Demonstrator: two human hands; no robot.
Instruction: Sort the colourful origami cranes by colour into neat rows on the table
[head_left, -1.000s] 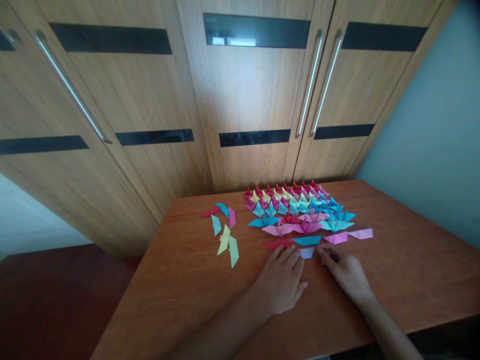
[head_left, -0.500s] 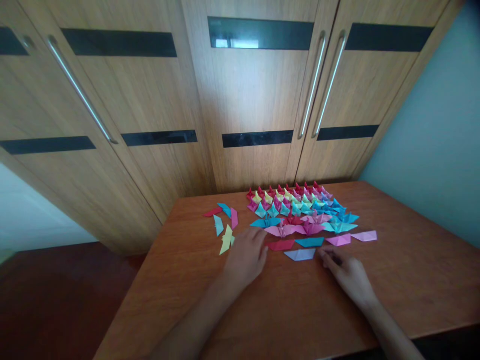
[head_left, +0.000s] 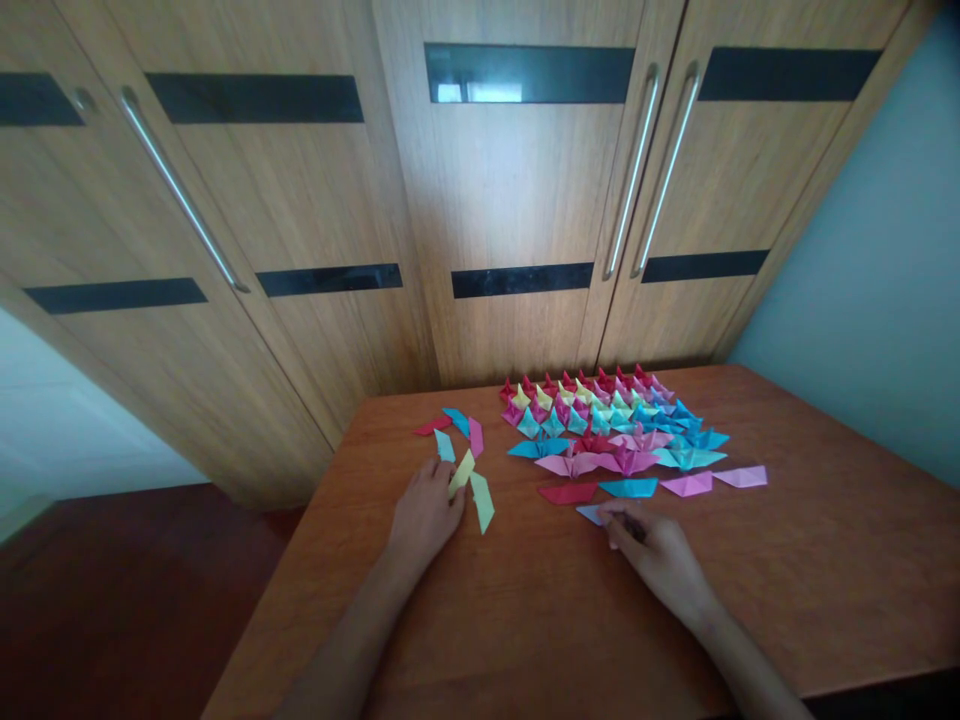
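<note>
My left hand (head_left: pixel 426 508) rests low over the table's left part, fingers curled together at a yellow folded paper piece (head_left: pixel 463 473) and covering its lower end. Just right of it lies a pale green folded piece (head_left: pixel 483 502). A light turquoise piece (head_left: pixel 445 446) is right beyond the fingertips. My right hand (head_left: pixel 651 548) has thumb and fingers closed at a lavender folded piece (head_left: pixel 589 513), whose right part is hidden under them. In front of that hand runs a row of flat folded pieces: red (head_left: pixel 568 493), blue (head_left: pixel 628 488), pink (head_left: pixel 688 484) and light pink (head_left: pixel 741 477).
Several rows of colourful origami cranes (head_left: pixel 628 459) stand at the back of the wooden table (head_left: pixel 525 620). More folded pieces, red (head_left: pixel 433 426), blue (head_left: pixel 456 421) and pink (head_left: pixel 476 437), lie at the back left. A wooden wardrobe (head_left: pixel 517 200) rises behind.
My left hand has moved left to the yellow piece, uncovering the pale green one. My right hand has moved left onto the lavender piece. The view has shifted slightly.
</note>
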